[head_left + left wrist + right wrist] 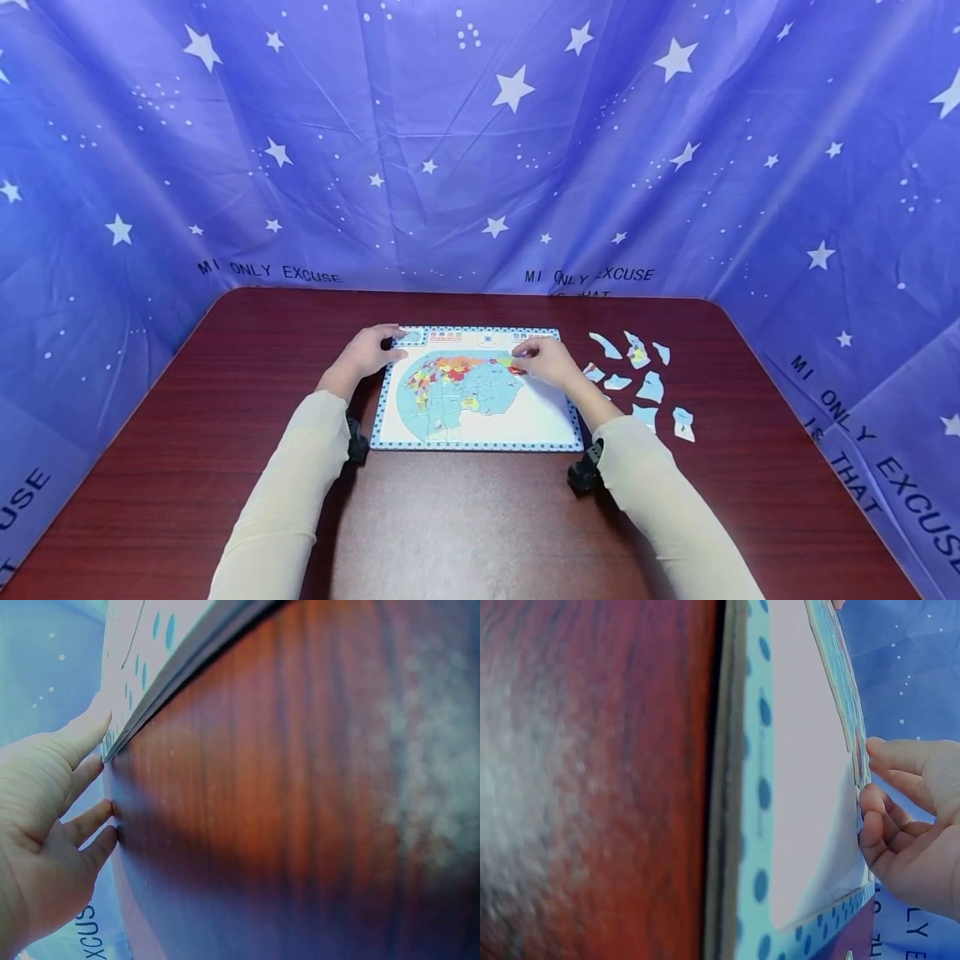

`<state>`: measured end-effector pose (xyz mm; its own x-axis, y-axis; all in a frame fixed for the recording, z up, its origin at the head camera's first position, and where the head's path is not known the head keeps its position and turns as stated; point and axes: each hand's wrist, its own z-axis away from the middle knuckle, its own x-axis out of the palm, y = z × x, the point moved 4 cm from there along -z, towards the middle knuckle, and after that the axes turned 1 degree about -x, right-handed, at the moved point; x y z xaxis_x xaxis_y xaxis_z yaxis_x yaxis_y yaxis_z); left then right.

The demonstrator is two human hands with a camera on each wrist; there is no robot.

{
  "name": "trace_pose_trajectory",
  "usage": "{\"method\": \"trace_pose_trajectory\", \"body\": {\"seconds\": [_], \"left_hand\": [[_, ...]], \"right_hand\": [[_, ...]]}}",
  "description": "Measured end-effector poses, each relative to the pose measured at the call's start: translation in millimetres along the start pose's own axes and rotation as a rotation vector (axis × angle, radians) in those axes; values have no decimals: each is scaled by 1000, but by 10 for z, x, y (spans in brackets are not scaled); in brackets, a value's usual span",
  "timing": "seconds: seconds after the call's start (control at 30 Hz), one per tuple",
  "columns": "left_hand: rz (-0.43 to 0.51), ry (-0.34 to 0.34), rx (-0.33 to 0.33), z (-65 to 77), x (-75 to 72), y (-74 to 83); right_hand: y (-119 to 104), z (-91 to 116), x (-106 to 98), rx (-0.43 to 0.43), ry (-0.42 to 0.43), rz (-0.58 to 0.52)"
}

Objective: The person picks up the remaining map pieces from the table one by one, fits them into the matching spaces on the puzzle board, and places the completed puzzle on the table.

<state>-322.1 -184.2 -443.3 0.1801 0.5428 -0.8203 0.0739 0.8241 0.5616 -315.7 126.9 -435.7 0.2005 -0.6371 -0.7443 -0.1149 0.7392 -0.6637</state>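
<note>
A world-map puzzle board (pixel 450 429) with a blue dotted border lies on the table, its map joined across the left and upper middle. My left hand (pixel 367 352) rests at its upper left corner. In the left wrist view the thumb (pixel 88 733) lies over the board's edge and the other fingers are spread beside it. At the upper right end of the joined map, my right hand (pixel 547 362) pinches a colourful puzzle piece (pixel 516 369) low against the board. The right wrist view shows these fingertips (pixel 871 796) right at the map's edge, partly hiding the piece.
To the right of the board lie several loose puzzle pieces, among them a pale blue one (pixel 651 387) and one with white at its lower end (pixel 683 424). The dark red table (pixel 247 392) ends at a starry blue curtain (pixel 420 208).
</note>
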Motion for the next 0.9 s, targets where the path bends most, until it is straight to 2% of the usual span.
{"method": "trace_pose_trajectory", "body": {"seconds": [0.27, 0.47, 0.9], "left_hand": [[-8, -5, -9, 1, -4, -3], [-3, -6, -9, 1, 2, -6], [-3, -4, -1, 20, -8, 5]], "right_hand": [[-1, 42, -108, -34, -36, -12], [3, 78, -183, -20, -47, -30], [135, 99, -368, -10, -16, -9]]}}
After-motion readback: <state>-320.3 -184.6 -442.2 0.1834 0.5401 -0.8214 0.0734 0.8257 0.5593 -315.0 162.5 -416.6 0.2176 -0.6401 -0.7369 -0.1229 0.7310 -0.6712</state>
